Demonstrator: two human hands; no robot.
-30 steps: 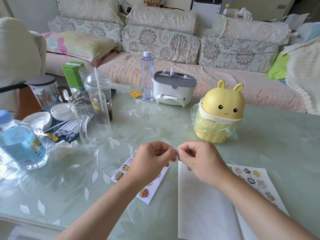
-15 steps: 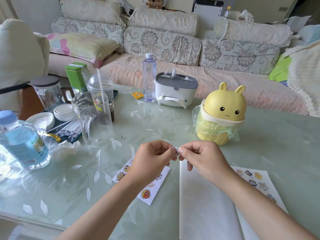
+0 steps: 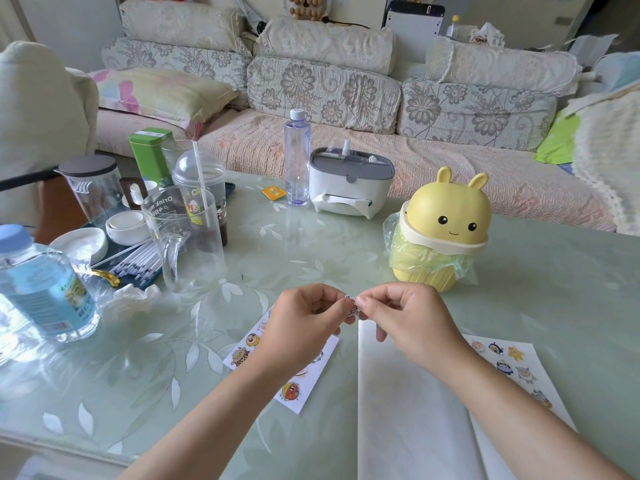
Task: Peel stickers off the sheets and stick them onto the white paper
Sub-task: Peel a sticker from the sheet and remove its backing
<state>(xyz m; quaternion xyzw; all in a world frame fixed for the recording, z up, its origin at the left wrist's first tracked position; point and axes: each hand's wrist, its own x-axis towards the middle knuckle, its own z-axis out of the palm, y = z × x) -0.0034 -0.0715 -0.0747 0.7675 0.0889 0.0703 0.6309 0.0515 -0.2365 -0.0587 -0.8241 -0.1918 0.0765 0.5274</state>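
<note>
Left hand (image 3: pixel 304 327) and right hand (image 3: pixel 408 323) are together at frame centre, both pinching one small sticker (image 3: pixel 353 307). The white paper (image 3: pixel 408 417), lower centre, shows no stickers. The left sheet (image 3: pixel 294 393) and right sheet (image 3: pixel 512 362) carry many. Judged: early stage.

Place was home living room. Long sofa (image 3: pixel 346 150) with floral cushions (image 3: pixel 322 91) ran behind table; pastel pillow (image 3: pixel 159 91) lay at its left end, pale armchair (image 3: pixel 38 109) stood at left. Glass-topped table (image 3: pixel 536 289) with leaf pattern carried household clutter: tissue box (image 3: pixel 349 181), yellow rabbit-shaped bin (image 3: pixel 446 230) lined with bag, water bottle (image 3: pixel 297 157), green tea tin (image 3: pixel 150 154), plastic cup with straw (image 3: pixel 199 188), white bowls (image 3: pixel 126 226).
</note>
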